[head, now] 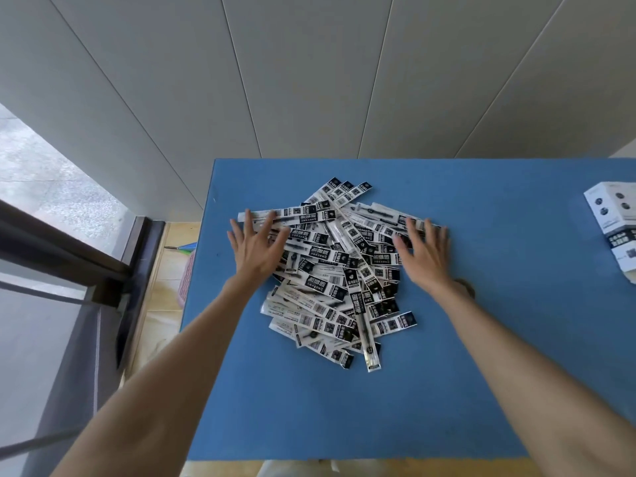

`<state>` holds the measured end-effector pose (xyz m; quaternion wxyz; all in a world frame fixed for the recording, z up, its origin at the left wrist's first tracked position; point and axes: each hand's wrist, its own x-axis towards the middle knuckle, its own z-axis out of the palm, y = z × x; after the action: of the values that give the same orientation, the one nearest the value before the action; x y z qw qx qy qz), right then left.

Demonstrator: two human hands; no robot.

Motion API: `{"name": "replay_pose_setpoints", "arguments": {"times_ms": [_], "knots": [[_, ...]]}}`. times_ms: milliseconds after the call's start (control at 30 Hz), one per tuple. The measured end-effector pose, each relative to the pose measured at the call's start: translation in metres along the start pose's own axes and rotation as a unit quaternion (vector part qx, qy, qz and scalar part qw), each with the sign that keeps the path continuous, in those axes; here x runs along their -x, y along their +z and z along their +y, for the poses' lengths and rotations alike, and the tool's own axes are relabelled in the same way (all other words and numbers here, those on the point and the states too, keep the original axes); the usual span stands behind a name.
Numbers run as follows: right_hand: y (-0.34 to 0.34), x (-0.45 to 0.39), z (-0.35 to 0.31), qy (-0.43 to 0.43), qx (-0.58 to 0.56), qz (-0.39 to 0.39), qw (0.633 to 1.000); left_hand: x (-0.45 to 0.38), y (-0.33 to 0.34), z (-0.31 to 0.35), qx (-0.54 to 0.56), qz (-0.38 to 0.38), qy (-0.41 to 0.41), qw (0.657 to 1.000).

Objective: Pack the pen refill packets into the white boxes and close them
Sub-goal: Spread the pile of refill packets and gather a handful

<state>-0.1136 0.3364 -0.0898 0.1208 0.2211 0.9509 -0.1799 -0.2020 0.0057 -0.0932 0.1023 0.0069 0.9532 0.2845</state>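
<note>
I see one heap of refill packets (339, 270) on the blue worktop (481, 339), too many to count. My left hand (256, 247) and right hand (425, 251) lie flat-fingered on its sides, gripping nothing. One stack of white boxes (616, 222) sits far right.

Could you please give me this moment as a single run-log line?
left hand: open on packet pile | right hand: open on pile | white boxes: flat, table's right edge | packed: none visible

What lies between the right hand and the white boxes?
Only bare blue table, in the head view. The right hand rests on the packet pile; the boxes sit at the table's right edge.
</note>
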Motion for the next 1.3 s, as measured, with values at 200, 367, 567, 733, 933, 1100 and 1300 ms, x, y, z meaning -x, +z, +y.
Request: {"name": "replay_pose_setpoints", "arguments": {"times_ms": [200,367,567,733,933,1100,1300], "knots": [[0.017,0.013,-0.049,-0.080,-0.020,-0.019,0.996,0.021,0.036,0.040,-0.003,-0.013,0.041,0.999],[0.037,0.023,-0.054,-0.108,0.005,0.000,0.994,0.033,0.046,0.051,0.028,-0.006,0.050,0.998],[0.027,0.035,-0.047,-0.103,-0.095,0.033,0.990,0.020,0.030,0.050,0.060,0.056,0.038,0.996],[0.019,0.074,-0.055,-0.139,-0.119,0.075,0.980,-0.037,-0.004,0.065,0.023,0.072,-0.009,0.997],[0.032,0.110,-0.084,-0.204,0.011,0.019,0.979,-0.089,-0.004,0.100,-0.155,-0.007,-0.029,0.987],[0.054,0.114,-0.088,-0.176,0.020,-0.002,0.984,-0.098,0.013,0.108,-0.195,-0.029,0.015,0.980],[0.067,0.110,-0.065,-0.214,0.085,-0.009,0.973,-0.099,0.018,0.109,-0.169,-0.081,0.151,0.971]]}}
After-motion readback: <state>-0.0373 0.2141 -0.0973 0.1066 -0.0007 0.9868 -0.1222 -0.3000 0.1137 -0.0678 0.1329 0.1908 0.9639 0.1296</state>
